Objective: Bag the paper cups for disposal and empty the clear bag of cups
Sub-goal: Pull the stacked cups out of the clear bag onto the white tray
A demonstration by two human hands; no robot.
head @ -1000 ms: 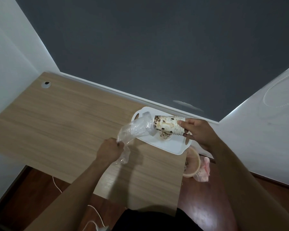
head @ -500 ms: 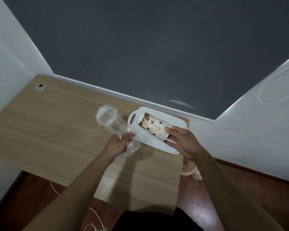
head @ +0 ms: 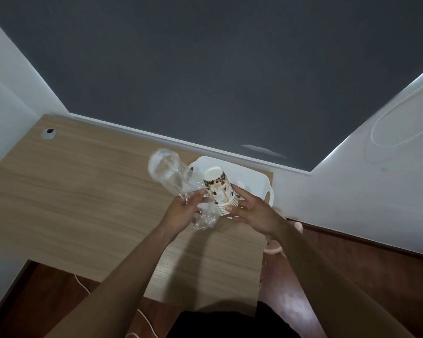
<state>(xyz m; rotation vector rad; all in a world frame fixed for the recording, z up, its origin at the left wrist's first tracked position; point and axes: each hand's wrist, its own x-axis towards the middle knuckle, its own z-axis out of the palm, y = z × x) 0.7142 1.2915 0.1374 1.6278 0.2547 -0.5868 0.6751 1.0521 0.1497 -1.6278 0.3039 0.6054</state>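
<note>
A stack of paper cups (head: 219, 189) with a brown coffee-bean print stands upside down, base up, over the near edge of a white tray (head: 250, 176). My right hand (head: 252, 211) grips the stack at its rims from the right. The clear plastic bag (head: 167, 174), long and tube-shaped with no cups inside, points up and left above the table. My left hand (head: 183, 211) holds it near its crumpled lower end, just left of the cups.
The tray sits at the far right corner of a wooden desk (head: 83, 196), against a dark grey wall. A cable hole (head: 49, 131) is at the desk's far left. A pinkish bin (head: 276, 247) stands on the floor to the right, partly behind my right arm.
The cup stack has turned from lying sideways to standing base up, and came fully out of the clear bag. My left hand swung the bag up and left, then back beside the cups.
</note>
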